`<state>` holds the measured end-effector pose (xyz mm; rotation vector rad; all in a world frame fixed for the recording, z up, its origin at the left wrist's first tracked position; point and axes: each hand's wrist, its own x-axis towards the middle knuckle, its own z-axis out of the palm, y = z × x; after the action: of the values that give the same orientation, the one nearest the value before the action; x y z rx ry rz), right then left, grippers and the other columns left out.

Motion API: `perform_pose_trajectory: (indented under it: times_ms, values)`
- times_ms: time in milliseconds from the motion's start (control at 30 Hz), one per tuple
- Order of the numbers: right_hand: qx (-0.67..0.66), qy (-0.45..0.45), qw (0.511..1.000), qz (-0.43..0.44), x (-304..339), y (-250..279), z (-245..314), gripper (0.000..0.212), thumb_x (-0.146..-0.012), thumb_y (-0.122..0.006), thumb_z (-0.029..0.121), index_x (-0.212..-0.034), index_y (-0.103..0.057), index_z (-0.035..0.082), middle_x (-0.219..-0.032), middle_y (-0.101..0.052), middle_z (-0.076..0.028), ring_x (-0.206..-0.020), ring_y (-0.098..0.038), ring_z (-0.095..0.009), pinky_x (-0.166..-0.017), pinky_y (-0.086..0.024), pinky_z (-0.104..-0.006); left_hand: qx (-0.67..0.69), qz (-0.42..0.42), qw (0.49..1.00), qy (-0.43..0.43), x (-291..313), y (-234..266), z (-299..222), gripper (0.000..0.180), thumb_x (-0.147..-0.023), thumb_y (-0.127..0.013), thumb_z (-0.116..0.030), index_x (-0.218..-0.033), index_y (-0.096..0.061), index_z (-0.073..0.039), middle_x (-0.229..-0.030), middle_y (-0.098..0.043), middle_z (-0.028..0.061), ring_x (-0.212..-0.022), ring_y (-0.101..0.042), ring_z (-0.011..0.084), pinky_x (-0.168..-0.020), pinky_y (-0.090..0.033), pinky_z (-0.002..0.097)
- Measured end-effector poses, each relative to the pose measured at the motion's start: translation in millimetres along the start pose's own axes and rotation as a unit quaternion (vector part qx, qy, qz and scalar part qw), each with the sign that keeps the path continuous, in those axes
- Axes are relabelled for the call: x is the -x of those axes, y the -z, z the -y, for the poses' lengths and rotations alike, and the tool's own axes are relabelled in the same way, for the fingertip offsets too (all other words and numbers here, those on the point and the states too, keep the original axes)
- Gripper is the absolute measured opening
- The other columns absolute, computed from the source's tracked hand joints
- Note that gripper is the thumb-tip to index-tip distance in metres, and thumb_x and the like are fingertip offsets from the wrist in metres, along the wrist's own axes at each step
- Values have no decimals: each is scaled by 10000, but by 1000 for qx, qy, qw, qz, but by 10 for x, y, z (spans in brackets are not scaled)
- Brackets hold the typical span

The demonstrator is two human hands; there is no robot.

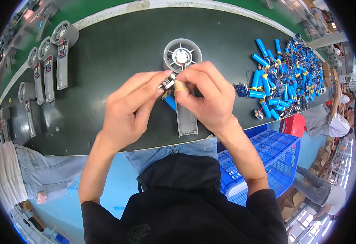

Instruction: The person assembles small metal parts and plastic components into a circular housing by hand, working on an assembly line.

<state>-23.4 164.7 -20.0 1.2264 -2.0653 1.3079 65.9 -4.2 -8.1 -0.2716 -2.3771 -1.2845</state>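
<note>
Both hands hide most of the blue battery (170,102).

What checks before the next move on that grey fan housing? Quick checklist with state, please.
1. Small part pinched between left hand and right hand: ok.
2. Grey fan housing lying flat on the dark table, handle toward the person: ok.
3. Blue cell seated in the housing: cannot tell, hands cover it.
4. Wire routing at the part: cannot tell, too small.
5. Pile of blue cells within right-hand reach: ok.
6. Other housings lined up at left, apart from the work: ok.
</note>
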Motion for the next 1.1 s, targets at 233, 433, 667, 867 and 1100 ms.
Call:
perform_pose_trajectory:
  times_ms: [233, 433, 667, 867, 1100]
  values:
    - [-1, 14, 1000, -4, -3, 2, -39, 182, -737, -761, -63, -879, -670, 6, -866, -650, -74, -668, -648, -147, -560, -533, -250, -8, 16, 1000, -23, -29, 21, 55, 340, -875, -621, 98, -1198, -680, 10, -1025, -689, 143, -787, -659, 229, -658, -525, 298]
    - [-3, -12, 999, 38, -26, 89, -4, 196, -735, -768, -53, -899, -683, 12, -907, -664, -72, -680, -648, -134, -577, -531, -247, 21, 11, 1000, 1, -8, -28, 14, 322, -872, -637, 72, -1184, -687, 11, -1013, -689, 144, -812, -659, 229, -682, -525, 298]
    - [46, -245, 968, 9, -889, 577, -686, 282, -935, -666, 233, -1120, -700, 23, -812, -685, -31, -659, -597, -77, -594, -453, -236, 37, -27, 982, 183, 41, -310, -157, 506, -809, -787, -61, -1150, -414, -34, -961, -626, 97, -909, -602, 145, -839, -475, 292]
    - [468, -68, 879, -67, -1696, 750, -2895, 519, -936, -579, 443, -1121, -684, -31, -940, -730, -175, -689, -708, -236, -741, -545, -368, 154, -104, 957, 222, -371, -241, -72, 403, -885, -582, 92, -1225, -397, -19, -913, -587, 35, -845, -562, 108, -770, -458, 239]
    - [106, -428, 888, 130, -1864, 656, -3005, 417, -908, -692, 370, -823, -707, -38, -647, -621, -87, -489, -540, -169, -503, -456, -319, -299, -205, 920, 152, -1647, 863, 844, 387, -892, -615, -96, -1246, -466, -45, -934, -693, 253, -861, -678, 440, -770, -511, 488]
